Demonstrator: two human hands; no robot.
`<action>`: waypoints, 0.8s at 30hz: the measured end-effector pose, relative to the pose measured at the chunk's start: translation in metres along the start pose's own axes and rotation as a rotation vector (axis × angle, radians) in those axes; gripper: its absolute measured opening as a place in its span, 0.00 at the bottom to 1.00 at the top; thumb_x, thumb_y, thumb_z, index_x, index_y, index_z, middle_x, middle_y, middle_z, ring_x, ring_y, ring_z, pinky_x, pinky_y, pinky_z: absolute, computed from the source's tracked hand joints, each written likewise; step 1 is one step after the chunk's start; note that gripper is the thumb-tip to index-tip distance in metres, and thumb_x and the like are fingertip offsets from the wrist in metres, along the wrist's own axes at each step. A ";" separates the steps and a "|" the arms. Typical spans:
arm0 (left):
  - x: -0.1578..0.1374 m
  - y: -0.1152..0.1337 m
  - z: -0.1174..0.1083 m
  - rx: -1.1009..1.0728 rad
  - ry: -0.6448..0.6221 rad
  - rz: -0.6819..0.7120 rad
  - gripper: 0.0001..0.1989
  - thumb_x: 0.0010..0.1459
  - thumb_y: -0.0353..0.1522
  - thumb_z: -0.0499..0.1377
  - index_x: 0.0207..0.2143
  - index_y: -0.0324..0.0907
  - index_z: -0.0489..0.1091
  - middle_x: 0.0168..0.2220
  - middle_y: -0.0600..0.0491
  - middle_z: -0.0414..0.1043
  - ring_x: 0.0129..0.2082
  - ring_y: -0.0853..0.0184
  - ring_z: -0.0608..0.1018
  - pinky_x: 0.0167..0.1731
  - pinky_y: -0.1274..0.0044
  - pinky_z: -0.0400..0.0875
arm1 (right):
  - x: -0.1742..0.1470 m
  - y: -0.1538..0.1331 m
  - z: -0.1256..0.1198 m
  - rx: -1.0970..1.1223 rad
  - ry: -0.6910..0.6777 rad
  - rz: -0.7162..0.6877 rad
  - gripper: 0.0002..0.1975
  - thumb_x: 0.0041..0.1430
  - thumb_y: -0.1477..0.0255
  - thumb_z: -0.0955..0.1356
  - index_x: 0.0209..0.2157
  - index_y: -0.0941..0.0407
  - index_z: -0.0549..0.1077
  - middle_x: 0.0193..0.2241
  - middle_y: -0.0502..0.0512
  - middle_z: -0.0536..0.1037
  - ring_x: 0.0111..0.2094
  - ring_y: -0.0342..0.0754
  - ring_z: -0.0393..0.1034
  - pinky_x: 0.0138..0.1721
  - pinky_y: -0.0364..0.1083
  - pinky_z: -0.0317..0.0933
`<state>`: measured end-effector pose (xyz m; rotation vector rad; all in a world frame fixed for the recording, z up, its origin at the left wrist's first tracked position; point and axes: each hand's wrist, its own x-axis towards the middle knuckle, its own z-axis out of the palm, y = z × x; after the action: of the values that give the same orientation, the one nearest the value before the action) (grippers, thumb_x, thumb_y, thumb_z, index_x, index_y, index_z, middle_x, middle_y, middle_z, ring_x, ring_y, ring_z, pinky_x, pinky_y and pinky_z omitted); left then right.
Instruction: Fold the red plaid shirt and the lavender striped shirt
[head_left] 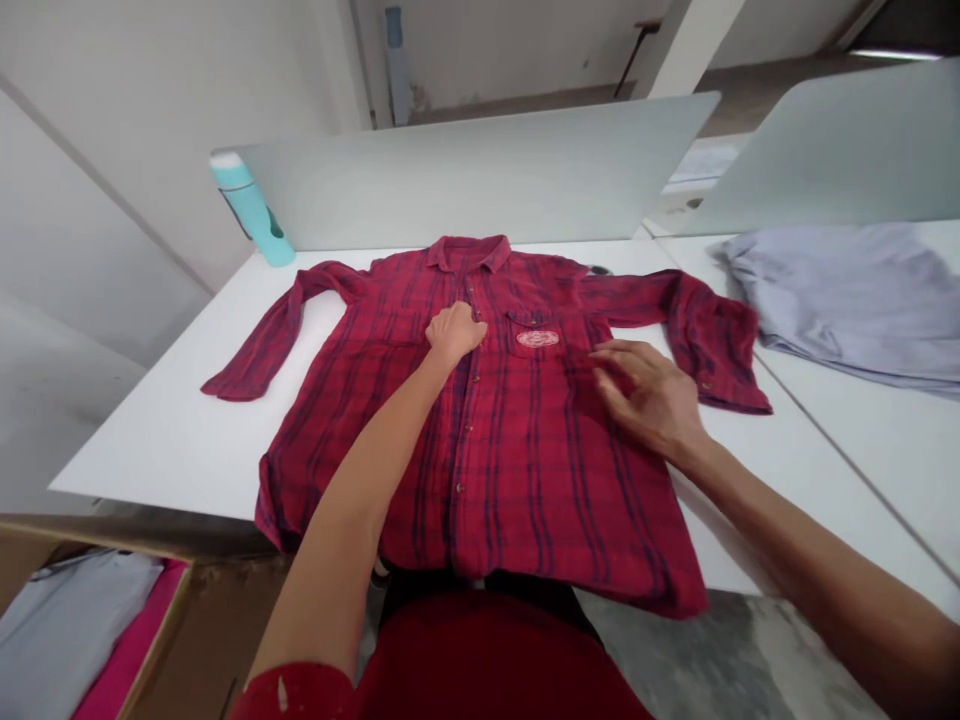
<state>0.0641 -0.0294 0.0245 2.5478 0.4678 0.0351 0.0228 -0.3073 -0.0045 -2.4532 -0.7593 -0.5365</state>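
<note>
A red and navy plaid shirt [525,430] lies front up across the white table, collar at the far side and both sleeves spread outward. Its lower hem hangs over the near edge. My left hand [456,332] is closed on the button placket at chest height, its fingertips partly hidden. My right hand [651,392] hovers over or rests lightly on the side of the shirt below the sleeve, fingers stretched and thumb apart. Between the hands is a chest pocket with a pale oval patch [538,339].
A turquoise bottle [253,208] stands at the table's far left corner, by a frosted divider [465,185]. Grey folded cloth [855,300] lies on the right of the white table [180,450]. Below left, a cardboard box [161,640] holds grey and pink cloth.
</note>
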 end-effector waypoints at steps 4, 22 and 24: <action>0.005 -0.001 0.002 0.037 -0.002 -0.014 0.12 0.60 0.36 0.62 0.42 0.41 0.80 0.48 0.38 0.82 0.53 0.50 0.82 0.50 0.66 0.74 | -0.006 0.020 -0.013 0.096 0.140 0.206 0.14 0.64 0.65 0.62 0.43 0.51 0.78 0.46 0.67 0.81 0.46 0.62 0.78 0.52 0.59 0.72; 0.009 -0.017 -0.001 0.062 0.064 0.061 0.08 0.61 0.30 0.61 0.39 0.42 0.80 0.42 0.45 0.84 0.50 0.58 0.83 0.54 0.70 0.73 | -0.005 0.027 -0.016 0.156 0.073 0.427 0.13 0.60 0.66 0.63 0.40 0.52 0.77 0.45 0.68 0.81 0.40 0.59 0.77 0.44 0.55 0.69; 0.008 -0.014 -0.003 0.111 0.046 0.056 0.09 0.62 0.30 0.60 0.41 0.41 0.80 0.45 0.44 0.83 0.52 0.57 0.82 0.55 0.70 0.73 | -0.006 0.032 -0.012 0.152 0.104 0.410 0.12 0.59 0.67 0.64 0.38 0.52 0.78 0.43 0.66 0.81 0.38 0.57 0.77 0.42 0.53 0.69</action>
<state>0.0671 -0.0139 0.0188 2.6738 0.4274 0.0906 0.0354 -0.3392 -0.0093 -2.3280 -0.2330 -0.4256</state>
